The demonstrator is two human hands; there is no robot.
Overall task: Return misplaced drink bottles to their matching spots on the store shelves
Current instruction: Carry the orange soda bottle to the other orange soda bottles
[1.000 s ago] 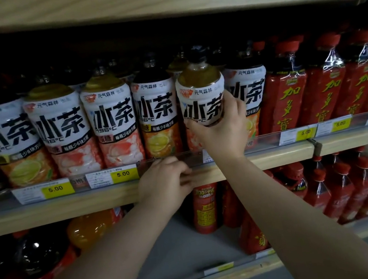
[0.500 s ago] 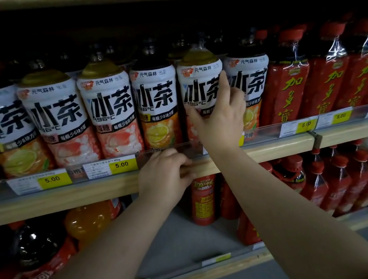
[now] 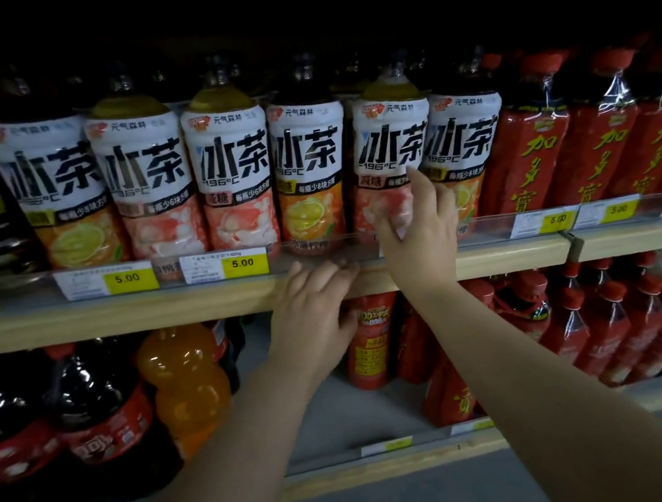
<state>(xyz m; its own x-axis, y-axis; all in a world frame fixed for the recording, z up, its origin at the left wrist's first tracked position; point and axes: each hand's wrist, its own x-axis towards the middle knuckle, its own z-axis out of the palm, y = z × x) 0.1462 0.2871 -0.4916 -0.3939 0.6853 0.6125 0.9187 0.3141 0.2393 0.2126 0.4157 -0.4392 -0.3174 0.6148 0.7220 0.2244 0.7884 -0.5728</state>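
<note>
Open-fingered right hand [image 3: 418, 231] is touching white-labelled plastic tea bottle [image 3: 387, 143] on pale wooden shelf [image 3: 111, 317]; left hand [image 3: 312, 305] is gripping shelf's edge.

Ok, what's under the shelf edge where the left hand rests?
A red-labelled bottle stands below the left hand, partly covered by it; an orange bottle stands further left. Its top is hidden.
</note>
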